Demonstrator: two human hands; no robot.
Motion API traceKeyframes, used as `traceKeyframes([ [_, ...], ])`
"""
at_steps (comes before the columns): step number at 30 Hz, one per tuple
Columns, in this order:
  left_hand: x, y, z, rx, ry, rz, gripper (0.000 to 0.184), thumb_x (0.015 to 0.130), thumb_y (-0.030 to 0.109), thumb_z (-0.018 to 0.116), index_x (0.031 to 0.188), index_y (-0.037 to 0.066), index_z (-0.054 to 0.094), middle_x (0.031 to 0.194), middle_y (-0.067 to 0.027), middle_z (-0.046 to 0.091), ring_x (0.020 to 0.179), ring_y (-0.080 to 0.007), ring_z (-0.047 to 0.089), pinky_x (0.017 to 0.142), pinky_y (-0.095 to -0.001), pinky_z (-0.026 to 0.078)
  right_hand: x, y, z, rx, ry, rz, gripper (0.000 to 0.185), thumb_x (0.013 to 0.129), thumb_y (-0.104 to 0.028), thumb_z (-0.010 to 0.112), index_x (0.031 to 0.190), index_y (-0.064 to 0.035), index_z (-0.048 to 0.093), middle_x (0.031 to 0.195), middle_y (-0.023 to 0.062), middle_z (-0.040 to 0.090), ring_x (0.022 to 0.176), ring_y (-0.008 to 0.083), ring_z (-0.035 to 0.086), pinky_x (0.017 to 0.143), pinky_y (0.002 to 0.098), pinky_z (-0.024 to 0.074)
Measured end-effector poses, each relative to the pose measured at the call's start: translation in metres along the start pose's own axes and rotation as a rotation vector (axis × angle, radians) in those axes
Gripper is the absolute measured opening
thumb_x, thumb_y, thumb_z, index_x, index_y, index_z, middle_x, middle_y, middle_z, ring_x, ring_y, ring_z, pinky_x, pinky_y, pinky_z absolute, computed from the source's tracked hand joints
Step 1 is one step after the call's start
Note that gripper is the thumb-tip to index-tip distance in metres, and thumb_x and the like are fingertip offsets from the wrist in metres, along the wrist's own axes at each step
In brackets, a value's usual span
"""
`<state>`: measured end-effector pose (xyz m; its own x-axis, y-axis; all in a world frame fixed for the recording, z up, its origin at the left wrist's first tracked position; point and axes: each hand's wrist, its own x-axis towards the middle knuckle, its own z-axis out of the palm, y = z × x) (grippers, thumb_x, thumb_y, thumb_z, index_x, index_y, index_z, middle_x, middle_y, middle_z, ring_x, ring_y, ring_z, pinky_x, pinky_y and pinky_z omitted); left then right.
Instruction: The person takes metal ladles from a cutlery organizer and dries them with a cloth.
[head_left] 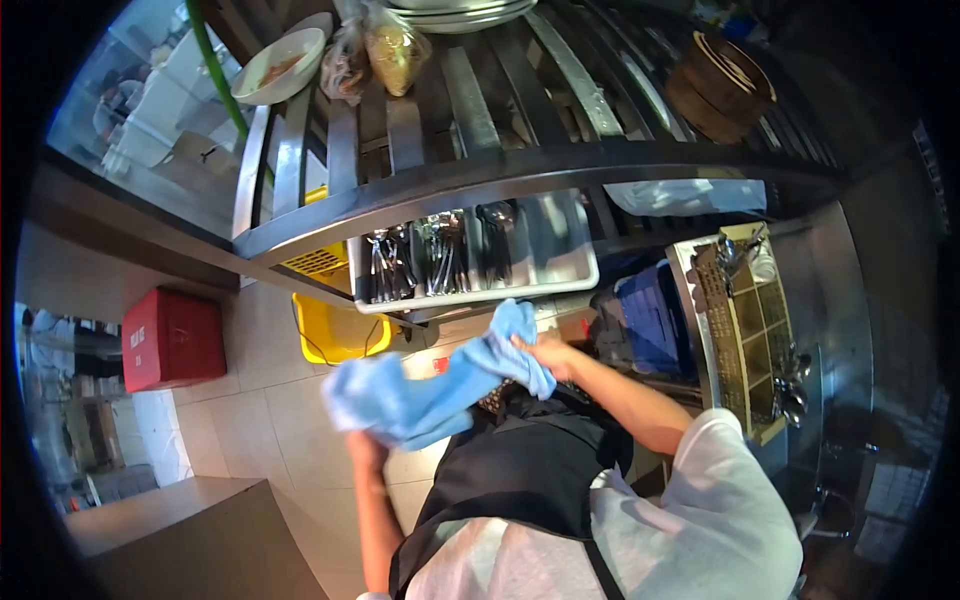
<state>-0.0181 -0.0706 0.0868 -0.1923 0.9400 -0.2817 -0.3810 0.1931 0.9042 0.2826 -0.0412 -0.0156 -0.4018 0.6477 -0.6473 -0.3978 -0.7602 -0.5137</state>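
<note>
A light blue cloth (460, 375) stretches between my two hands in front of my dark apron. My left hand (368, 450) grips its lower left end, which is smeared by motion, and most of those fingers are under the fabric. At the other end, my right hand (545, 355) is closed around a bunched part of the cloth. Whether anything is wrapped inside the folds I cannot tell. Just beyond my hands, a white cutlery tray (480, 298) holds spoons and other utensils (445, 250) sorted in compartments.
A slatted metal rack (540, 165) crosses the view above the tray, carrying a bowl (280, 65), plastic bags and a bamboo steamer (720, 85). At right is a divided utensil holder (750, 330). A yellow bin (340, 335) and a red box (175, 340) are at left.
</note>
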Motion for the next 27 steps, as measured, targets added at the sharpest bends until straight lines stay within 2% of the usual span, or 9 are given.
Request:
traceKeyframes([
  [5, -0.005, 0.05, -0.054, 0.124, -0.098, -0.193, 0.052, 0.083, 0.044, 0.039, 0.116, 0.003, 0.039, 0.113, -0.0095, 0.044, 0.092, -0.0187, 0.048, 0.081, -0.0292, 0.039, -0.081, 0.026, 0.024, 0.123, -0.027, -0.096, 0.051, 0.078, -0.046, 0.049, 0.108, -0.005, 0.05, 0.103, 0.0052, 0.054, 0.089, 0.0142, 0.053, 0.074, 0.0294, 0.0446],
  [7, -0.001, 0.031, -0.034, 0.131, -0.214, -0.302, 0.052, 0.083, 0.044, 0.039, 0.115, 0.003, 0.04, 0.112, -0.0096, 0.044, 0.091, -0.0188, 0.049, 0.081, -0.0292, 0.039, -0.095, 0.037, 0.007, -0.262, 0.444, -0.018, 0.06, 0.075, -0.055, 0.047, 0.101, -0.0012, 0.054, 0.095, 0.0104, 0.058, 0.084, 0.0191, 0.056, 0.072, 0.0311, 0.0445],
  [8, -0.003, 0.019, -0.02, 0.132, -0.269, -0.352, 0.052, 0.083, 0.044, 0.038, 0.114, 0.003, 0.04, 0.111, -0.0096, 0.044, 0.091, -0.0188, 0.049, 0.08, -0.0292, 0.04, -0.105, 0.043, 0.0, -0.817, 0.761, 0.021, 0.061, 0.073, -0.056, 0.049, 0.093, 0.0009, 0.057, 0.086, 0.0166, 0.059, 0.08, 0.0235, 0.058, 0.07, 0.0323, 0.0444],
  [9, -0.007, 0.01, -0.006, 0.14, -0.328, -0.398, 0.051, 0.083, 0.044, 0.038, 0.114, 0.003, 0.04, 0.111, -0.0096, 0.045, 0.091, -0.0188, 0.049, 0.08, -0.0292, 0.04, -0.12, 0.056, -0.003, -1.046, 0.911, -0.054, 0.055, 0.073, -0.051, 0.052, 0.087, 0.0014, 0.059, 0.078, 0.0189, 0.059, 0.077, 0.0253, 0.059, 0.066, 0.0312, 0.0446],
  [13, -0.028, -0.011, 0.045, 0.176, -0.538, -0.536, 0.051, 0.083, 0.044, 0.038, 0.112, 0.002, 0.041, 0.108, -0.0097, 0.045, 0.089, -0.0189, 0.049, 0.079, -0.0292, 0.04, -0.195, 0.097, -0.015, -0.391, 1.115, -0.512, 0.029, 0.077, -0.027, 0.056, 0.084, 0.0007, 0.058, 0.071, 0.0098, 0.06, 0.069, 0.015, 0.056, 0.064, 0.0278, 0.044],
  [18, -0.052, -0.01, 0.096, 0.22, -0.683, -0.553, 0.05, 0.083, 0.044, 0.037, 0.109, 0.002, 0.043, 0.105, -0.0098, 0.046, 0.087, -0.019, 0.049, 0.078, -0.0292, 0.04, -0.303, 0.126, -0.04, -0.292, 1.731, -0.88, 0.029, 0.073, -0.018, 0.062, 0.096, -0.0025, 0.054, 0.082, 0.0058, 0.057, 0.074, 0.0118, 0.049, 0.066, 0.0241, 0.0407],
  [19, -0.056, -0.007, 0.104, 0.228, -0.695, -0.544, 0.05, 0.083, 0.044, 0.037, 0.109, 0.002, 0.043, 0.105, -0.0098, 0.047, 0.087, -0.019, 0.049, 0.077, -0.0292, 0.04, -0.327, 0.121, -0.041, -0.28, 1.816, -0.784, 0.033, 0.071, -0.018, 0.064, 0.097, -0.0005, 0.052, 0.083, 0.0056, 0.054, 0.071, 0.0105, 0.047, 0.064, 0.0233, 0.0403],
  [23, -0.073, 0.0, 0.127, 0.254, -0.686, -0.504, 0.049, 0.083, 0.044, 0.036, 0.107, 0.001, 0.044, 0.102, -0.0098, 0.047, 0.085, -0.0191, 0.05, 0.076, -0.0292, 0.04, -0.385, 0.106, -0.076, -0.733, 2.107, -0.746, 0.055, 0.065, -0.022, 0.069, 0.107, 0.0028, 0.045, 0.095, 0.0151, 0.052, 0.082, 0.0231, 0.051, 0.07, 0.0324, 0.0414],
  [27, -0.102, 0.0, 0.151, 0.283, -0.663, -0.472, 0.049, 0.083, 0.044, 0.036, 0.105, 0.001, 0.045, 0.1, -0.0099, 0.048, 0.084, -0.0192, 0.05, 0.075, -0.0292, 0.04, -0.405, 0.081, -0.117, -0.907, 2.183, -0.789, 0.063, 0.061, -0.024, 0.07, 0.113, -0.0028, 0.042, 0.098, 0.0169, 0.05, 0.085, 0.0272, 0.049, 0.072, 0.036, 0.0406],
])
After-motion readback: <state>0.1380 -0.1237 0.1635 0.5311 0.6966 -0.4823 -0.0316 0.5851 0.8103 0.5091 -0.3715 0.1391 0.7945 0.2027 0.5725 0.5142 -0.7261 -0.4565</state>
